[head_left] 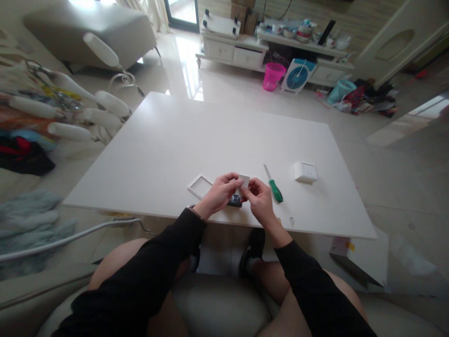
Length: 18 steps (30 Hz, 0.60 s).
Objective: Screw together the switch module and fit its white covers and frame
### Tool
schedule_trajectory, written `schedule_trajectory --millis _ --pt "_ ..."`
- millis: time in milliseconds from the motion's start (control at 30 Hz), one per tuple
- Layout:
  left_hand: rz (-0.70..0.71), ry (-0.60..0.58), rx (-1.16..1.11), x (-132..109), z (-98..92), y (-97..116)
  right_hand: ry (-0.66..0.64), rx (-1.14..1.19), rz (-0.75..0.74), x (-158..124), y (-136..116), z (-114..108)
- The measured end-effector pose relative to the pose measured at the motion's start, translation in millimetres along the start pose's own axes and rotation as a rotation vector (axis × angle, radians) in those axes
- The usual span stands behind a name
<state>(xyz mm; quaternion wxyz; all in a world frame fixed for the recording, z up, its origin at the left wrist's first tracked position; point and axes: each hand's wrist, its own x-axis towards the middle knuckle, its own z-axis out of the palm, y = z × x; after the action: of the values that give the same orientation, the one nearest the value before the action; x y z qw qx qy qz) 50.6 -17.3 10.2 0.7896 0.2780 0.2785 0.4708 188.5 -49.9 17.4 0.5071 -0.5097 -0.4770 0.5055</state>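
Between the fingertips of my left hand (220, 191) and my right hand (261, 200) is a small flat white plate (244, 179). Both hands are closed on it, pinching from either side. Just below them, at the near edge of the table, lies a dark switch-like module (235, 201), partly covered by my hands. A white square frame (194, 182) rests beside my left hand, one corner hidden behind it. To the right of my right hand lies a screwdriver (275, 190) with a green handle, its tip pointing away from me.
A white socket box (306, 172) stands on the right of the white table (224, 135). A small key-like piece (292, 221) lies near the front edge. White lamp arms (108, 103) reach close to the table's left side. Beyond it are a pink basket (273, 76) and a blue fan (298, 76).
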Motion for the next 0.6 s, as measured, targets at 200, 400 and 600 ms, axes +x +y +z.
schedule_trajectory --millis 200,400,600 --pt "0.014 0.021 -0.002 3.6 -5.1 -4.2 0.003 -0.057 -0.036 0.1 5.5 -1.8" --pt "0.016 -0.002 -0.008 1.4 -1.9 -1.5 -0.007 -0.014 -0.038 0.4 3.4 -0.2" --pt "0.006 -0.029 -0.028 -2.1 0.6 0.4 -0.018 0.033 -0.032 1.1 1.0 -0.6"
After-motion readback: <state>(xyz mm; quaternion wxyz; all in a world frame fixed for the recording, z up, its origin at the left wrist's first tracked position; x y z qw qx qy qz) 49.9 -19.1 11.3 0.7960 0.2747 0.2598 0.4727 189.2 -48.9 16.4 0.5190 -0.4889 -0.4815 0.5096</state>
